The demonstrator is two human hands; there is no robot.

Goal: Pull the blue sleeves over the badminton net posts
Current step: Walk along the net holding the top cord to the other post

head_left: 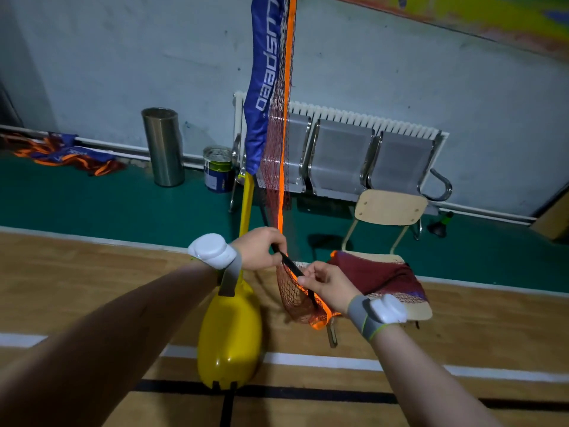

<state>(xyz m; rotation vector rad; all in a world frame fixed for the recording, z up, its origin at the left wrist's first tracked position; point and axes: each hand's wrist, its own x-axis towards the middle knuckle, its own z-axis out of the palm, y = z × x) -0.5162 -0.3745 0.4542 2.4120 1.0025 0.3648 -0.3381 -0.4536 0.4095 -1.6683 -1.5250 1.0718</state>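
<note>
Seemingly partway: sleeve [261, 87] over upper post [246, 204], lower length yet to cover. Gripping black strip [291, 266] by net [294, 300] with left hand [261, 249], right hand [328, 286].

Your sleeve [261, 87] is blue with white lettering; the post [247, 201] under it and its base [229, 334] are yellow. Your net [275, 149] is dark red mesh with an orange band [286, 87] along its edge, and the strip [290, 265] you hold is black.

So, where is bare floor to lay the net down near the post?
Bare wood floor left of the yellow base, up to the green strip. Crowded right of it: net and chair; bin and paint can by the wall.
</note>
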